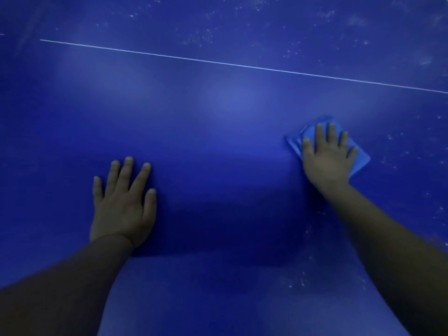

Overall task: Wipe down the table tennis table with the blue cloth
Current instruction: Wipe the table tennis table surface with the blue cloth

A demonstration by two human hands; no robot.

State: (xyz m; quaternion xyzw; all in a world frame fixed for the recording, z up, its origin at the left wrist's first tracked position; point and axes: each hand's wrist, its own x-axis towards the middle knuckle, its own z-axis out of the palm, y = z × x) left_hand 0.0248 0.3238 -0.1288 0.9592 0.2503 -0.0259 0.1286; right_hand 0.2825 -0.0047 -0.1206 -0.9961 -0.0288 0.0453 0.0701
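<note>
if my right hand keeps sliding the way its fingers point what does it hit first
Nothing solid, it seems. The right hand, flat on the blue cloth, would cross bare table and reach the white line, then dusty specks.

Surface (218, 122): cut off by all four picture edges; no rim or corner showed. White line (242, 65): right end ran out at the right edge; left end faded into dimness. Blue cloth (361, 158): middle hidden under the right hand (327, 158); far corner blurred; fold count could not be told. Left hand (123, 204): palm hidden against the surface. Both forearms: cut off by the lower edges, dark. Pale specks (198, 36): too small to identify.
</note>
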